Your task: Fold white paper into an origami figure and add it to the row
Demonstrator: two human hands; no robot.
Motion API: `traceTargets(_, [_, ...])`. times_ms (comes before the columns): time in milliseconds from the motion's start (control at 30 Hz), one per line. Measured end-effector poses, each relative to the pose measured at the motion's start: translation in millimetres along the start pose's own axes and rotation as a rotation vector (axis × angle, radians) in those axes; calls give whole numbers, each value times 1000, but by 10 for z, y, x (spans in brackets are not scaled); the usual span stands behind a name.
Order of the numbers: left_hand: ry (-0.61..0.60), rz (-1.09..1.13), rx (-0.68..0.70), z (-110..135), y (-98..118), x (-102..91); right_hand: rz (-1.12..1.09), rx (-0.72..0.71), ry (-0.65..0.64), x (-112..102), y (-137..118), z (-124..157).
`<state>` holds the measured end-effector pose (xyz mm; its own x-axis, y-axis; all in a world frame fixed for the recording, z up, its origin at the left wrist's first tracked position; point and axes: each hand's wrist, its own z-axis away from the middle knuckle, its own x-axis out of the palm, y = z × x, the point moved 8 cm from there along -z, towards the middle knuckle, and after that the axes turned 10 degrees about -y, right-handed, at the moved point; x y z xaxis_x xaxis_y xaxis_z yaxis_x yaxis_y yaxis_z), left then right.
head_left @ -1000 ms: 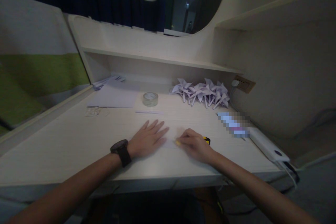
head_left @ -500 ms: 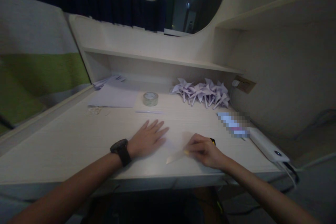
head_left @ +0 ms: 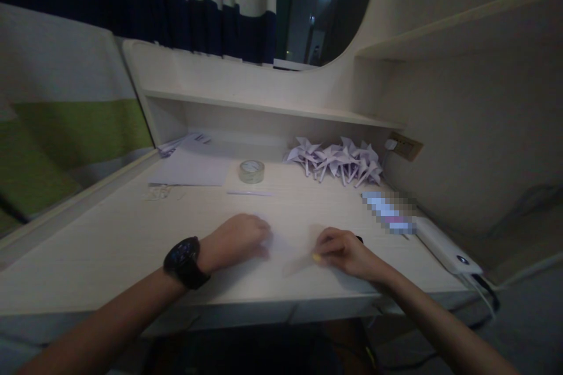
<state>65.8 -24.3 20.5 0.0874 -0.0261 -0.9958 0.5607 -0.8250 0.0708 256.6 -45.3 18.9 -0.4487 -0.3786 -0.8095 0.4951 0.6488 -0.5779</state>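
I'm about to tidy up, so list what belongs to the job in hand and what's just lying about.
Likely the job's: blurred yellow item in the right hand, thin white strip, paper sheets, paper pinwheels, tape roll.

Probably just lying about: pixelated device, white corded box.

Bare forearms (head_left: 116, 310), a round-faced black watch (head_left: 181, 255) on a broad dark strap (head_left: 196, 279) behind the left hand (head_left: 237, 238)
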Motion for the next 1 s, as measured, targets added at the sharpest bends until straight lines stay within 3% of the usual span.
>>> traceTargets(100, [-64,-68,40,12,45,93,-37,23,-23,-1,15,-14])
traceTargets(300, [-45,-253,-27,44,115,128,-55,47,-21,-6,48,-10])
traceTargets(433, [-22,-229,48,85,167,128,-59,50,-32,10,82,-13])
traceTargets(600, [29,-158,76,179,218,14,-77,48,-24,12,96,-13])
traceTargets(767, [6,-243,72,187,338,-41,-57,48,-15,9,83,-17])
traceTargets(867, [-8,-289,11,162,298,-86,-57,38,3,1,78,-16])
traceTargets(933, [54,-246,-61,171,225,-220,-61,30,13,-1,76,-15])
traceTargets(1000, [215,-85,-136,227,131,-457,-65,27,14,1,80,-16])
